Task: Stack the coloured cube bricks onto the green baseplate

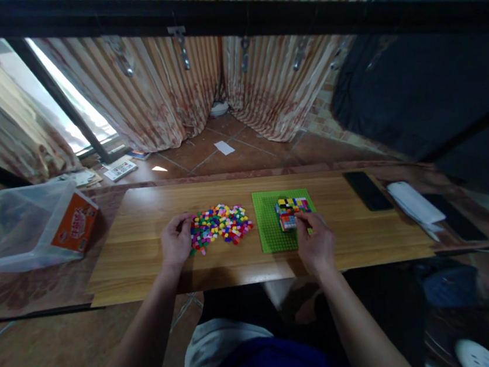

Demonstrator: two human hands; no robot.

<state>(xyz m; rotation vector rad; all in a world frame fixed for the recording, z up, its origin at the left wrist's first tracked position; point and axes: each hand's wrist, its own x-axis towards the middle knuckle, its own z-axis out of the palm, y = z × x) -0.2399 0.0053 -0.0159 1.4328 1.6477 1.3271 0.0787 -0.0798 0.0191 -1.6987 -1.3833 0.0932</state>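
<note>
A loose pile of small multicoloured building bricks lies on the wooden board. My left hand rests at the pile's left edge, thumb and fingers curled together; anything between them is too small to make out. Right of the pile is a green baseplate, bearing a low block of stacked bricks in yellow, black, white, red and other colours. My right hand reaches over the baseplate's right side. Its thumb and forefinger are pinched at the front of the stack, and whatever they hold is hidden.
The wooden board lies on a patterned cloth. A clear plastic box with an orange label stands at the left. At the right are a black phone, a white object and another dark flat device. A dark bar crosses overhead.
</note>
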